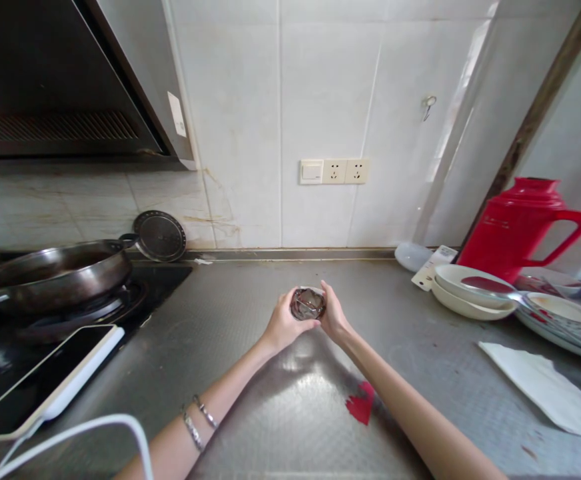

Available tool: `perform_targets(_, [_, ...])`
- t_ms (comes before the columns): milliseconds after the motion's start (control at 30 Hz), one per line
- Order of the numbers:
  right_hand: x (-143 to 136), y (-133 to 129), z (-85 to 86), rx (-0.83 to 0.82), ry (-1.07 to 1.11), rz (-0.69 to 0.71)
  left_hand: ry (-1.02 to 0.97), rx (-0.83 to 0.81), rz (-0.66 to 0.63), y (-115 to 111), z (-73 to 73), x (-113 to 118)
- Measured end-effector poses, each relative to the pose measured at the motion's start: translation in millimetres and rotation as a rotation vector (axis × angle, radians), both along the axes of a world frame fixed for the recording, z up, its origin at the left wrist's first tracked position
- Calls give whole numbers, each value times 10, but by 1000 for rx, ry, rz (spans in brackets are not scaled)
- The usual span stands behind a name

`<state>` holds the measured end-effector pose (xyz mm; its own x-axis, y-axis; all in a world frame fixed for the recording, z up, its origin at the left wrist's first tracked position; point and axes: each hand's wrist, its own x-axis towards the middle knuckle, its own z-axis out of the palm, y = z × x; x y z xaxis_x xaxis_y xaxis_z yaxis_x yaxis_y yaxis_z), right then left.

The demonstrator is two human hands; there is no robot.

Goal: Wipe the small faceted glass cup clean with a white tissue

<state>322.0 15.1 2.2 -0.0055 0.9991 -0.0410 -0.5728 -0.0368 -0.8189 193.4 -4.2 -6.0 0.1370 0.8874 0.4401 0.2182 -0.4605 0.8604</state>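
Note:
A small round container [308, 304], dark and shiny inside, is held between my two hands above the metal counter. My left hand [284, 322] wraps around its left side, with the thumb along the near edge. Against its right side rests my right hand [334, 312], fingers pointing up and forward. The fingers of both hands are closed on the container. What lies inside it is too small to make out. A torn red piece [361, 403] lies on the counter beside my right forearm.
At the left, a metal pan [55, 277] sits on the stove, with a phone and white cable in front. A red thermos [515, 230], stacked bowls [470, 293], plates and a white paper [545, 387] are at the right. Wall sockets [345, 171] are ahead.

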Motion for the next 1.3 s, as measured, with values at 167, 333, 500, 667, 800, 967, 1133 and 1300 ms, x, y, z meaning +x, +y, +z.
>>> perform_targets(167, [-39, -66, 86, 33, 38, 22, -2, 45, -24, -36, 62, -14])
perform_targets(333, [-144, -175, 144, 100, 111, 37, -16, 30, 88, -5, 74, -43])
perform_targets(500, [-241, -254, 115, 144, 130, 29, -76, 40, 143, 48, 47, -78])
perform_targets(667, [-283, -274, 63, 106, 113, 23, -127, 43, 153, 51, 6, -56])
perform_targets(800, [-268, -261, 40, 79, 94, 20, -154, 66, 127, 22, -59, 22])
perform_targets(967, [-211, -156, -40, 74, 85, -65, -124, -12, 82, -11, -172, 88])
perform_targets(1133, [-60, 24, -124, 53, 13, -175, -103, -16, -71, -16, -244, 94])
perform_targets(1300, [70, 117, -138, 54, -35, -168, -107, 38, -113, 0, -204, 94])
